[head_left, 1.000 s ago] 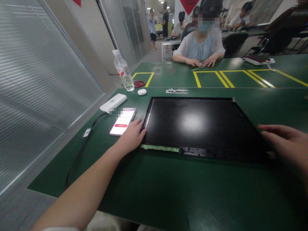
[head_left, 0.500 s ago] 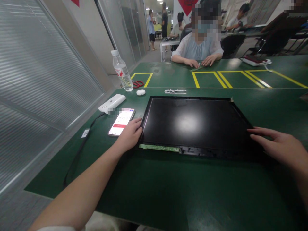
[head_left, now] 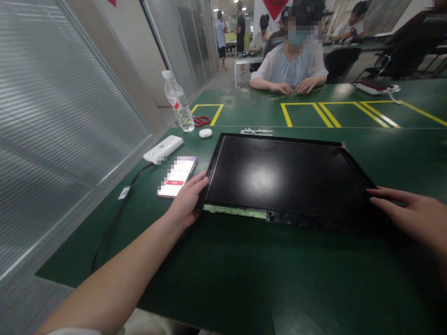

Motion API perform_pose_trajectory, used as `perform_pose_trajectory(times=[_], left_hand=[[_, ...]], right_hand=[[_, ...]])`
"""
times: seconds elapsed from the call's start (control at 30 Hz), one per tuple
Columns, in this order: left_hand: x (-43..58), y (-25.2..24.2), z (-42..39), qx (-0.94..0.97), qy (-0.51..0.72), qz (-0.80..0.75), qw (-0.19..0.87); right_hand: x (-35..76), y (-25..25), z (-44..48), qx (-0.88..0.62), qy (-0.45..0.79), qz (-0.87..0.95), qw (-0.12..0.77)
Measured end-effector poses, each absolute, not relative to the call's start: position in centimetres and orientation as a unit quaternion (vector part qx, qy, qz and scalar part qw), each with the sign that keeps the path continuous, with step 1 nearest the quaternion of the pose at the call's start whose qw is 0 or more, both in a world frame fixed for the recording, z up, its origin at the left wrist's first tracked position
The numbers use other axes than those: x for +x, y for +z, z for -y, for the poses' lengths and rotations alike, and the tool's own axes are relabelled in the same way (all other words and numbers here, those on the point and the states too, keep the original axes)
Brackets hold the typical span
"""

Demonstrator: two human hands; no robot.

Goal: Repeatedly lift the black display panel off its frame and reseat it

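Observation:
A black flat display panel (head_left: 289,177) with a glossy screen is tilted over the green table (head_left: 244,279), its left side raised. Along its lower left edge runs a green circuit strip (head_left: 235,212). My left hand (head_left: 186,197) grips the panel's left edge, with fingers partly hidden beneath it. At the right edge, my right hand (head_left: 408,209) holds the frame between thumb and fingers. A lit phone (head_left: 177,177) lies just left of my left hand.
A white device (head_left: 163,149) with a black strap, a white earbud case (head_left: 206,133), a water bottle (head_left: 179,104) and red-handled scissors (head_left: 201,121) are at the back left. White scraps (head_left: 256,132) lie behind the panel. Across the table sits a person (head_left: 291,65).
The panel's left side has risen and the panel has shifted slightly right. My left hand has moved from beside the edge to under it.

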State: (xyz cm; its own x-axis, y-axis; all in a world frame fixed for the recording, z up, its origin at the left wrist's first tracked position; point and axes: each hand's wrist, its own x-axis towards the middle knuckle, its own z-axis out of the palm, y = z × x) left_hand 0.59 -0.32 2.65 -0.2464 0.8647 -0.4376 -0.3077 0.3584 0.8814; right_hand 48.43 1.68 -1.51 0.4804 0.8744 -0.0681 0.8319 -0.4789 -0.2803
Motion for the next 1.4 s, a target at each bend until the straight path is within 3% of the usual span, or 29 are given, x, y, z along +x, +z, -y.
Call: perform_pose_trajectory(times=[0.47,1.03,1.4], left_hand=[[0.4,1.8,0.1,0.217,0.520,-0.512,0.649],[-0.4,1.5,0.4,0.359,0.497,-0.556,0.561],[-1.0,1.4,0.2,0.425,0.501,-0.572,0.492]], right_hand=[[48.4,-1.6,-1.6,-0.850,0.086,0.504,0.125],[47.9,-1.1,-1.5,-0.859,0.102,0.490,0.106],[48.5,-1.7,-1.5,-0.830,0.069,0.530,0.160]])
